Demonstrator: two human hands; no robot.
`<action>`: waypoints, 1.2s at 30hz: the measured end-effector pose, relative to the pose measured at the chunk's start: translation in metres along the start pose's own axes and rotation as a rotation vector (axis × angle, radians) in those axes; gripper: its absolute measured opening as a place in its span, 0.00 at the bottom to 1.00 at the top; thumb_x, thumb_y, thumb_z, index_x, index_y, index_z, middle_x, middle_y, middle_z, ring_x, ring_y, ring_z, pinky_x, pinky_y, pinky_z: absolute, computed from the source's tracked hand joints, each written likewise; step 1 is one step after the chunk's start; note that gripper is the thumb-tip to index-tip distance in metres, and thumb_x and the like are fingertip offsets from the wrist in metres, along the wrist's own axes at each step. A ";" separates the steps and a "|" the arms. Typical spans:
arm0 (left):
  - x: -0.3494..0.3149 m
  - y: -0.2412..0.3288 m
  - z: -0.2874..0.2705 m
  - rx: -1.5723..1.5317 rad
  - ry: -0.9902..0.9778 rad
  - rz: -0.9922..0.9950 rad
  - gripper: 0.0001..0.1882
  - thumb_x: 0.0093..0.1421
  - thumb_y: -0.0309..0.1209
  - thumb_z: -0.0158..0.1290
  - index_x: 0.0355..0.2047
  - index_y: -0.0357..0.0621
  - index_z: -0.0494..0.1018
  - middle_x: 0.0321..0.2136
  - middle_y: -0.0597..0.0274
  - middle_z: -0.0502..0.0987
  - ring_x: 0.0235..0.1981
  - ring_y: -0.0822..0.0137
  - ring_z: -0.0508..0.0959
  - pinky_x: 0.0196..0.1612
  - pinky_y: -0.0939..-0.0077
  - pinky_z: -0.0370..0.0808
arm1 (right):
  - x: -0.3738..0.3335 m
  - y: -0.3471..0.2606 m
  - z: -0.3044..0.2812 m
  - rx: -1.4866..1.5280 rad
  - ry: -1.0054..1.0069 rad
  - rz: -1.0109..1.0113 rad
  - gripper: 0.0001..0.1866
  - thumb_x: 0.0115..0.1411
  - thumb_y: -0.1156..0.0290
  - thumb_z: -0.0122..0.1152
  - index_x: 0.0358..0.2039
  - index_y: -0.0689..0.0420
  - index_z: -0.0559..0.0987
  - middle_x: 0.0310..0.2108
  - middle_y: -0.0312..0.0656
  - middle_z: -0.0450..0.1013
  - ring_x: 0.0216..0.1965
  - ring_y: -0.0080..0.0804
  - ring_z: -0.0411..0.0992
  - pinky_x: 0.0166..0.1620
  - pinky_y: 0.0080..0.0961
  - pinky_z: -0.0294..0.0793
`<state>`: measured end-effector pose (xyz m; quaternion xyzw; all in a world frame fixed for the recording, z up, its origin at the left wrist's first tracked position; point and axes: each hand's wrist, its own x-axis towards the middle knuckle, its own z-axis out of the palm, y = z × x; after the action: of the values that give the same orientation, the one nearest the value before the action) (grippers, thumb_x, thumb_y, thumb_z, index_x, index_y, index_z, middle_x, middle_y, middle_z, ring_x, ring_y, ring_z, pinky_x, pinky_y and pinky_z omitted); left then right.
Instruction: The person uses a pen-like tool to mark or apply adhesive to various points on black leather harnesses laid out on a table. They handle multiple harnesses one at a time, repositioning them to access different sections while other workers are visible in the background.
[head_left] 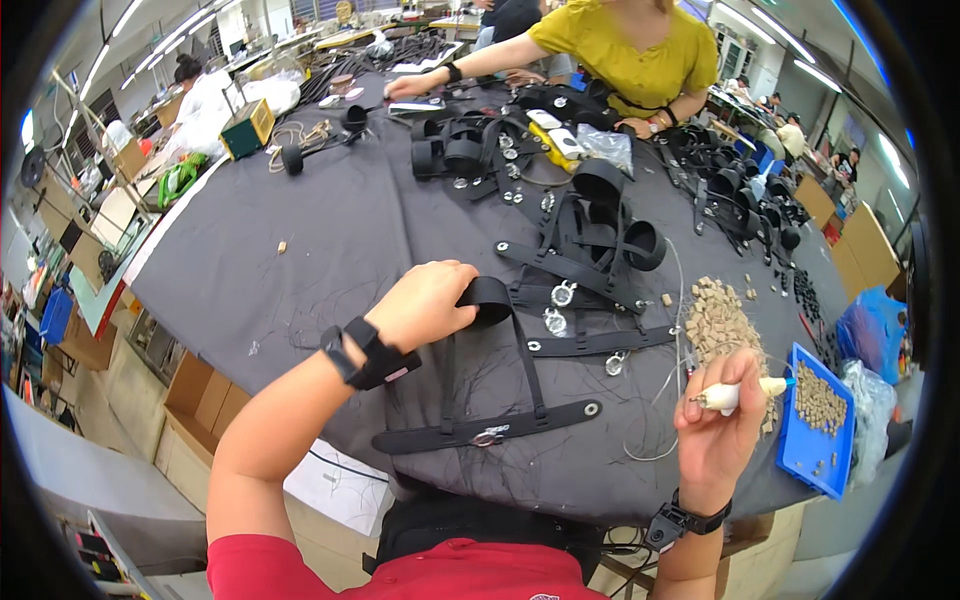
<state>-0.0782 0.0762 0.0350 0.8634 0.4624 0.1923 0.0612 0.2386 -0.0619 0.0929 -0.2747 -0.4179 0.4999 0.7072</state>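
My left hand [428,300] is closed on the looped end of a black strap [487,300], fingers pinching its left side. Two narrow straps run from that loop to a wide black band [487,427] with a grommet at its right end, lying flat near the table's front edge. Raised at the right, my right hand [718,425] grips a white pen-like tool [718,398] with a metal tip and a pale yellow end; its exact kind is unclear. Beside the loop lie more black strap harnesses [590,262] with clear round buckles [562,294].
Small tan blocks [722,318] are heaped beyond my right hand, beside a blue tray [843,440] holding more. A thin cord [640,458] loops on the dark cloth. Across the table, a person in a yellow top [630,60] works among strap piles; a small yellow-and-black box [247,130] stands far left.
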 end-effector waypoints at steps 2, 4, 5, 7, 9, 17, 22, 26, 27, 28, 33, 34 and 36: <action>-0.002 0.038 -0.018 -0.034 0.170 0.006 0.28 0.51 0.25 0.59 0.53 0.35 0.68 0.44 0.46 0.75 0.41 0.46 0.78 0.45 0.62 0.77 | -0.005 -0.004 -0.016 -0.031 0.050 -0.010 0.17 0.67 0.56 0.55 0.31 0.55 0.64 0.18 0.37 0.62 0.20 0.28 0.66 0.21 0.28 0.75; -0.019 0.077 -0.032 -0.003 0.342 0.090 0.26 0.50 0.23 0.58 0.52 0.35 0.69 0.46 0.46 0.75 0.41 0.46 0.79 0.44 0.63 0.79 | -0.011 -0.004 -0.026 -0.029 0.089 0.002 0.16 0.66 0.58 0.55 0.31 0.56 0.65 0.19 0.38 0.62 0.19 0.27 0.65 0.22 0.29 0.76; -0.027 0.090 -0.029 0.028 0.433 0.183 0.26 0.50 0.22 0.57 0.52 0.35 0.69 0.46 0.45 0.76 0.42 0.46 0.79 0.44 0.64 0.80 | -0.014 -0.003 -0.028 -0.017 0.097 -0.001 0.16 0.66 0.58 0.55 0.32 0.56 0.65 0.20 0.38 0.64 0.20 0.28 0.67 0.23 0.30 0.77; -0.054 0.110 -0.019 0.213 0.388 0.344 0.22 0.52 0.23 0.57 0.50 0.33 0.72 0.49 0.40 0.75 0.40 0.51 0.81 0.41 0.65 0.81 | -0.022 0.005 -0.025 0.014 0.102 0.004 0.15 0.66 0.59 0.56 0.32 0.57 0.66 0.21 0.40 0.66 0.22 0.28 0.69 0.24 0.32 0.79; -0.072 0.122 -0.002 0.378 0.373 0.489 0.22 0.51 0.26 0.55 0.49 0.36 0.74 0.48 0.48 0.75 0.32 0.65 0.78 0.37 0.77 0.79 | -0.030 0.016 -0.019 0.074 0.013 0.051 0.10 0.68 0.65 0.54 0.36 0.59 0.68 0.27 0.44 0.72 0.30 0.32 0.76 0.30 0.35 0.81; -0.100 0.134 0.033 -0.016 -0.047 0.225 0.13 0.50 0.26 0.59 0.37 0.39 0.74 0.40 0.56 0.75 0.46 0.54 0.76 0.47 0.64 0.76 | -0.041 0.078 -0.014 0.050 0.042 0.188 0.09 0.71 0.67 0.50 0.42 0.59 0.68 0.36 0.46 0.75 0.39 0.34 0.77 0.52 0.41 0.78; -0.089 0.144 0.017 -0.327 -0.056 -0.050 0.12 0.54 0.23 0.60 0.39 0.37 0.74 0.39 0.54 0.74 0.40 0.54 0.78 0.44 0.66 0.77 | -0.041 0.081 -0.014 0.279 0.044 0.250 0.09 0.72 0.67 0.49 0.42 0.59 0.69 0.36 0.44 0.74 0.40 0.32 0.76 0.54 0.38 0.76; -0.055 0.151 0.021 -0.731 -0.016 -0.253 0.22 0.54 0.21 0.61 0.49 0.39 0.71 0.40 0.56 0.72 0.31 0.68 0.78 0.34 0.76 0.77 | -0.048 0.093 -0.021 0.400 0.117 0.317 0.11 0.72 0.64 0.47 0.43 0.59 0.68 0.35 0.45 0.74 0.37 0.31 0.75 0.55 0.42 0.75; -0.048 0.151 0.026 -0.718 -0.029 -0.246 0.24 0.54 0.21 0.62 0.51 0.40 0.70 0.42 0.56 0.71 0.31 0.69 0.77 0.34 0.77 0.76 | -0.049 0.095 -0.022 0.424 0.141 0.347 0.11 0.73 0.63 0.46 0.43 0.59 0.68 0.35 0.45 0.74 0.36 0.31 0.74 0.56 0.43 0.75; -0.043 0.149 0.030 -0.706 -0.042 -0.239 0.26 0.54 0.22 0.62 0.53 0.40 0.68 0.43 0.56 0.70 0.30 0.70 0.77 0.34 0.77 0.76 | -0.050 0.097 -0.021 0.429 0.141 0.346 0.11 0.73 0.63 0.46 0.43 0.58 0.68 0.35 0.45 0.74 0.37 0.31 0.74 0.55 0.43 0.75; -0.032 0.136 0.032 -0.641 -0.133 -0.207 0.29 0.55 0.22 0.61 0.57 0.42 0.66 0.45 0.56 0.69 0.29 0.73 0.76 0.33 0.80 0.76 | -0.044 0.091 -0.014 0.313 0.080 0.244 0.10 0.73 0.65 0.46 0.44 0.59 0.68 0.38 0.44 0.73 0.42 0.31 0.74 0.54 0.38 0.76; -0.030 0.131 0.034 -0.687 -0.157 -0.205 0.29 0.55 0.22 0.61 0.57 0.42 0.66 0.46 0.56 0.69 0.29 0.74 0.76 0.33 0.81 0.76 | -0.041 0.089 -0.013 0.275 0.070 0.225 0.10 0.73 0.65 0.46 0.44 0.59 0.68 0.39 0.44 0.73 0.43 0.31 0.74 0.54 0.36 0.76; -0.027 0.119 0.038 -0.813 -0.216 -0.232 0.28 0.57 0.22 0.60 0.58 0.42 0.66 0.47 0.59 0.70 0.30 0.78 0.75 0.34 0.82 0.75 | -0.033 0.084 -0.012 0.239 0.039 0.224 0.10 0.73 0.66 0.47 0.45 0.59 0.69 0.40 0.43 0.72 0.44 0.30 0.75 0.53 0.33 0.76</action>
<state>0.0159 -0.0101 0.0263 0.7266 0.4338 0.2593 0.4654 0.2040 -0.0630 0.0086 -0.2431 -0.3083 0.6163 0.6826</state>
